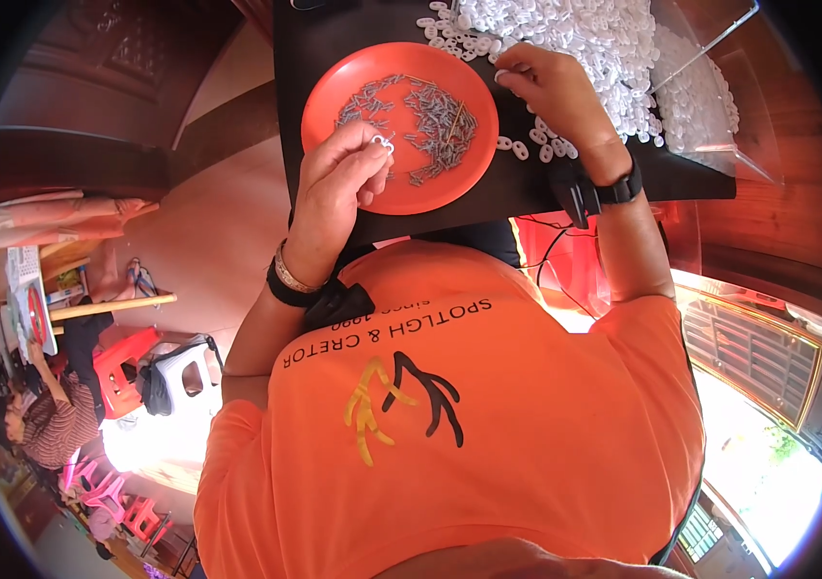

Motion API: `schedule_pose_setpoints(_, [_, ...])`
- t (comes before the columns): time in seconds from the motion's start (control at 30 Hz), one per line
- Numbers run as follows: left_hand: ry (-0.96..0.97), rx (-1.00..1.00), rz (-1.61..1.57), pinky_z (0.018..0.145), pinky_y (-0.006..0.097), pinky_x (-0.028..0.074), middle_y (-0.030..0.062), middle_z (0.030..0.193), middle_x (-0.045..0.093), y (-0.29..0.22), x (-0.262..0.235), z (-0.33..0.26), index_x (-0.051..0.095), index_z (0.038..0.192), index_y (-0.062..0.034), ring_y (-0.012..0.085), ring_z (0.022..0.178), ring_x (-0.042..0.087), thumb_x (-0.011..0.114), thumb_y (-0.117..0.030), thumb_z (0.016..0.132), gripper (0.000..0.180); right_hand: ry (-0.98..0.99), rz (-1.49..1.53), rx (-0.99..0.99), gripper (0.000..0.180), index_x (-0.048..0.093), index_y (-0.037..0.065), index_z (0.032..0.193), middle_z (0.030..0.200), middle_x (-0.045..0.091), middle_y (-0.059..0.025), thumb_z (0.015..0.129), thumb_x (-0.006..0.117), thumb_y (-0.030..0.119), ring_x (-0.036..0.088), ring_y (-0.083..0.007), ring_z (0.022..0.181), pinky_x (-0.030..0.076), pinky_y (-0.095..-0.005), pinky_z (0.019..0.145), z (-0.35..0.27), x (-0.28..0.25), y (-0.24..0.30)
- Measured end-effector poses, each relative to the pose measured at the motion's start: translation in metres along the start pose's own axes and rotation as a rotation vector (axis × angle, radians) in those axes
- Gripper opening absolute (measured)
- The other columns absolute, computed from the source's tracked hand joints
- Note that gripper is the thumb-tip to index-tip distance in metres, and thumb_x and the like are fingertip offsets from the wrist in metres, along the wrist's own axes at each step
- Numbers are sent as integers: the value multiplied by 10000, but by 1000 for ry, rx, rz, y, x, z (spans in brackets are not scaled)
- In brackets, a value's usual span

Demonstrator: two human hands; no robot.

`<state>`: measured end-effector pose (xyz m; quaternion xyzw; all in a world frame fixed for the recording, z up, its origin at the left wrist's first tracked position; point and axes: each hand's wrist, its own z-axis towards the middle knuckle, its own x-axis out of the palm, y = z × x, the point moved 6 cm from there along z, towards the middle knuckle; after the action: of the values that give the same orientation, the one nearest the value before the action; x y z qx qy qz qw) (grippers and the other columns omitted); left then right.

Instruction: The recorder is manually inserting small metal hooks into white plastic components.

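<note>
My left hand (338,183) hovers over the near left edge of a round orange plate (329,101) and pinches a small white plastic ring piece (382,145) between thumb and fingers. The plate holds a scatter of small grey metal pins (430,121). My right hand (556,92) rests at the plate's right edge, its fingertips in a heap of small white plastic pieces (585,39) on the black tabletop (527,183). Whether it grips one is hidden. A black band circles each wrist.
A clear plastic tray (720,116) with more white pieces stands at the right of the black table. My orange shirt (488,425) fills the lower middle. Another person (49,420) sits far left among red and pink stools (121,372).
</note>
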<state>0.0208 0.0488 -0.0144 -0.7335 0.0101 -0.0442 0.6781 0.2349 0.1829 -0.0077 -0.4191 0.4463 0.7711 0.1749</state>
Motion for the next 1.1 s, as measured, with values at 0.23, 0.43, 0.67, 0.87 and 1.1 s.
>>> schedule_pose_setpoints(0.23, [-22, -17, -61, 528, 199, 336, 0, 659, 524, -2, 4, 2, 527, 777, -58, 58, 577, 443, 495, -233, 898, 215, 206, 965, 179, 190, 627, -14, 1039, 895, 663, -34, 859, 622, 45, 605, -85, 827, 480, -215, 759, -21, 22, 49])
schedule_pose_setpoints(0.43, [9, 88, -181, 556, 215, 394, 45, 706, 585, -6, 3, 2, 536, 813, -39, 94, 595, 513, 487, -235, 903, 222, 274, 1141, 136, 189, 620, -1, 1050, 874, 653, -25, 861, 601, 5, 581, -69, 792, 468, -214, 742, -23, 50, 79])
schedule_pose_setpoints(0.67, [7, 130, -327, 585, 235, 430, 89, 756, 618, 1, -3, 1, 545, 839, -18, 133, 630, 566, 475, -207, 911, 214, 178, 1171, 86, 141, 639, -5, 998, 964, 639, -41, 872, 578, -24, 621, -112, 852, 507, -235, 778, -22, 61, 106])
schedule_pose_setpoints(0.87, [-46, 154, -413, 589, 234, 433, 105, 771, 627, 2, -4, 1, 548, 840, -15, 138, 635, 571, 479, -205, 909, 214, 144, 1225, 75, 137, 635, -14, 1001, 922, 650, -49, 872, 592, -3, 621, -106, 855, 511, -237, 776, -27, 65, 111])
schedule_pose_setpoints(1.1, [-156, 78, -181, 492, 192, 296, -8, 613, 486, 0, -8, -2, 516, 770, -52, 46, 550, 402, 516, -202, 891, 192, 40, 1104, 186, 167, 662, 12, 1025, 880, 667, -21, 869, 621, 56, 612, -80, 853, 495, -224, 795, -17, 51, 92])
